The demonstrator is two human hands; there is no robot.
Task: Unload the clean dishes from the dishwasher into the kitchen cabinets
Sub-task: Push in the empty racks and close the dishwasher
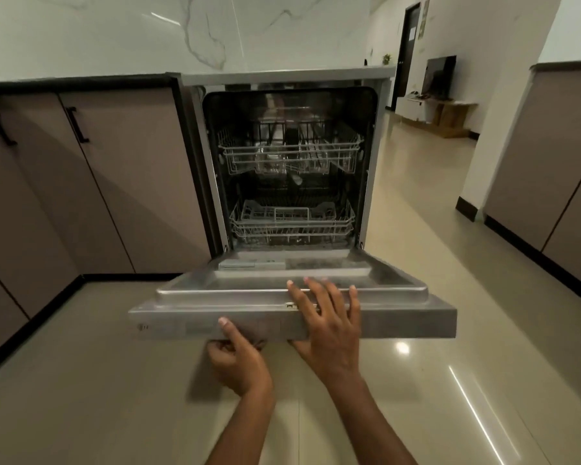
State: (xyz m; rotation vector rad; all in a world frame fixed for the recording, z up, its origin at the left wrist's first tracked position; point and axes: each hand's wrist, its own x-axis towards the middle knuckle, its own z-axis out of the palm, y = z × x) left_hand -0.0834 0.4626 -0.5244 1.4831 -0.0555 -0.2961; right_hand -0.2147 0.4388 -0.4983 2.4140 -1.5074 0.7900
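The dishwasher (369, 162) stands open under the marble counter. Its steel door (215, 290) hangs nearly level in front of me. My left hand (239, 357) grips the door's front edge from below, thumb on the front face. My right hand (329, 323) lies over the same edge, fingers spread onto the inner panel. Inside, the upper rack (289, 152) holds what look like clear glasses. The lower rack (292, 219) shows a grey cutlery basket; no plates are visible in it.
Brown cabinet doors (125, 182) with black handles run along the left. More cabinets (550, 169) stand at the right. A glossy tiled floor (450, 297) leads back to a room with a television and low table.
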